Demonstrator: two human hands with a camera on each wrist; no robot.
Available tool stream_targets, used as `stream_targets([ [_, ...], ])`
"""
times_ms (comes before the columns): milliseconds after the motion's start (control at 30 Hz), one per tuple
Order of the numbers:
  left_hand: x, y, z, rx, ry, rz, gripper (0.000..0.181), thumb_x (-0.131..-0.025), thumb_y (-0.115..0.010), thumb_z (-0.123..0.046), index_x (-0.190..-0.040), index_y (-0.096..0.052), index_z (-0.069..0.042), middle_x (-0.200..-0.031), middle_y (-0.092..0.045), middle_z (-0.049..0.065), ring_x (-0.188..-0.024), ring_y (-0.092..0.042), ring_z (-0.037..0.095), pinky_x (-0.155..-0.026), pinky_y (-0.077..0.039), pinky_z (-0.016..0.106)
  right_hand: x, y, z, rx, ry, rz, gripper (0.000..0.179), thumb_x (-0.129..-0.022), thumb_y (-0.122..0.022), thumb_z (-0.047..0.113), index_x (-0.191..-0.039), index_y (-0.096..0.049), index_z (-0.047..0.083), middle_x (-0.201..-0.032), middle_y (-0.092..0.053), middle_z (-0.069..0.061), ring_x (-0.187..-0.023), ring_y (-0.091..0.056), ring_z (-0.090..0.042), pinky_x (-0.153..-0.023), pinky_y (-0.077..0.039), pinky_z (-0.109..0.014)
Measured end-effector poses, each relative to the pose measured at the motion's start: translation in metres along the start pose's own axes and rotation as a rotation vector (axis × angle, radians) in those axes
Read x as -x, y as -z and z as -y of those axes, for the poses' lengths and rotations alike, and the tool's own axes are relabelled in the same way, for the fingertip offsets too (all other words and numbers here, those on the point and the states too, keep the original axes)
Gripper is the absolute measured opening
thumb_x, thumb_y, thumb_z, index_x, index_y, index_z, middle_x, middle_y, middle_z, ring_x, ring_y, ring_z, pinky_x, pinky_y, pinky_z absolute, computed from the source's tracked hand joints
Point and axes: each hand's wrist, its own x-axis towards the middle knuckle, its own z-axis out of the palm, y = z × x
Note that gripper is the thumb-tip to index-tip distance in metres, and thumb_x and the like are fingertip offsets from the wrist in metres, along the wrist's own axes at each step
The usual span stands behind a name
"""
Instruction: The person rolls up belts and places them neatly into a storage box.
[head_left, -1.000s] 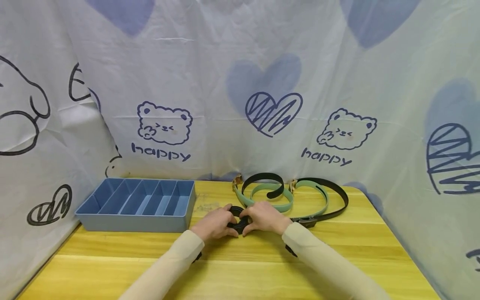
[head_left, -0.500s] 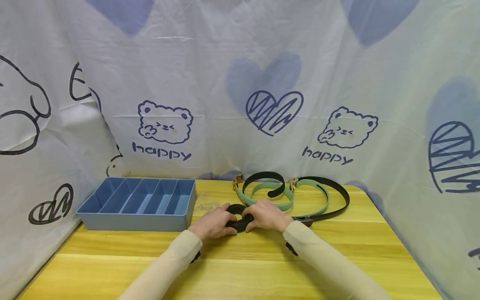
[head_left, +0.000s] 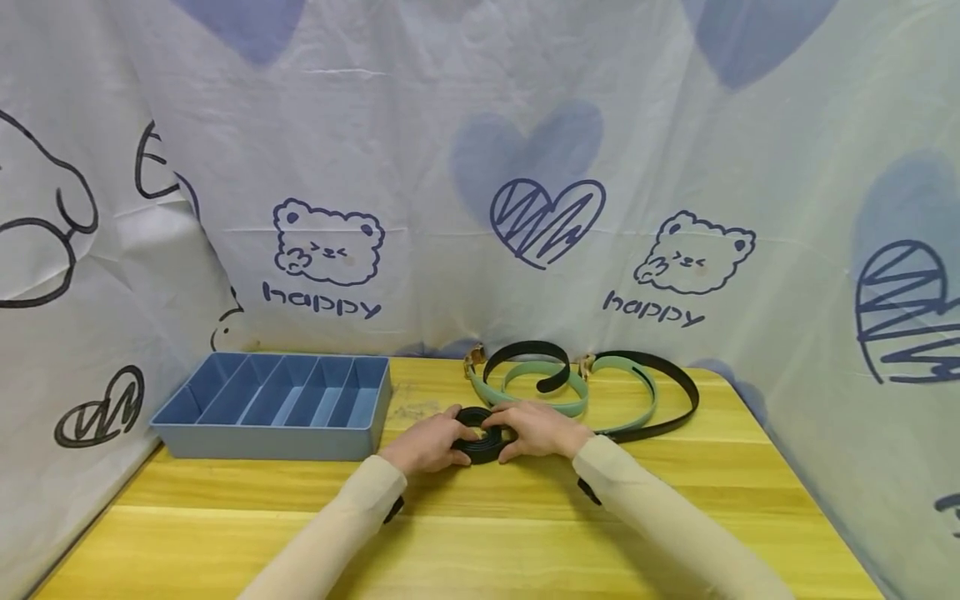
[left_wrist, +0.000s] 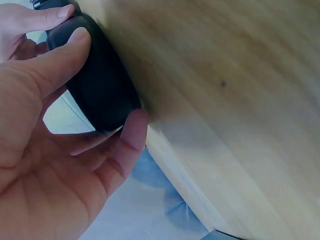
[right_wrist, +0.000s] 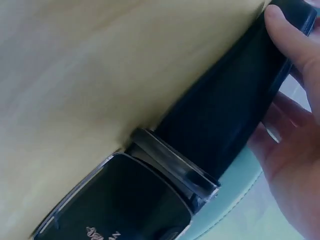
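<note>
Both hands hold a black leather belt (head_left: 483, 453) wound into a flat round coil on the wooden table. My left hand (head_left: 429, 442) grips the coil's left side, its thumb on the near face and fingers on the far side. On the opposite side, my right hand (head_left: 542, 429) holds the coil with thumb in front and index finger over the top. The left wrist view shows the layered black strap (left_wrist: 102, 82) between thumb and fingers. In the right wrist view, the belt's tail runs to a dark plate buckle (right_wrist: 125, 200) with metal edges; the head view hides this buckle behind the right wrist.
A blue-grey divided box (head_left: 270, 442) with several slots stands at the left. Behind and right of the hands lie two loosely curled belts, a black-and-green one (head_left: 573, 407) with a gold buckle (head_left: 475, 358) and another black-and-green one (head_left: 678, 425). A printed curtain (head_left: 435, 267) hangs behind the table.
My right hand has shifted slightly right along the coil, and its centre opening looks smaller. The dark buckle, earlier visible beside the right wrist, is now hidden there. The left hand keeps its place.
</note>
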Motion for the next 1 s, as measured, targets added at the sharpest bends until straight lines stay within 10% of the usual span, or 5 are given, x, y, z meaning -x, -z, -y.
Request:
stream_targets([
  [300,-0.001,-0.003,-0.005,-0.025,0.005,-0.040,0.035,-0.086,-0.075,-0.040,-0.113,-0.073,-0.017,-0.123,-0.060,0.017,-0.105,-0.062,0.031,-0.091,-0.052,0.043,-0.004,-0.006,0.002,0.150,0.043,-0.126,0.046,-0.073,-0.078,0.056,-0.107,-0.076,0.024,-0.095,-0.074,0.007,-0.075,-0.065,-0.011,-0.067,-0.052,-0.028],
  [600,-0.004,0.003,0.002,0.045,0.022,0.039,0.037,-0.084,-0.077,-0.032,-0.118,-0.073,-0.016,-0.148,-0.045,0.020,-0.132,-0.049,0.037,-0.105,-0.044,0.046,0.005,0.001,-0.002,0.044,0.019,0.009,0.053,-0.079,-0.080,0.040,-0.128,-0.066,0.025,-0.123,-0.068,0.008,-0.101,-0.066,-0.015,-0.088,-0.053,-0.034],
  [1000,-0.007,-0.004,-0.001,0.050,0.101,0.010,0.053,-0.083,-0.075,-0.047,-0.125,-0.069,-0.015,-0.149,-0.037,0.030,-0.131,-0.048,0.045,-0.105,-0.044,0.050,-0.008,-0.006,0.007,0.164,0.057,-0.117,0.042,-0.076,-0.078,0.051,-0.110,-0.075,0.025,-0.087,-0.074,0.007,-0.055,-0.054,-0.003,-0.052,-0.044,-0.020],
])
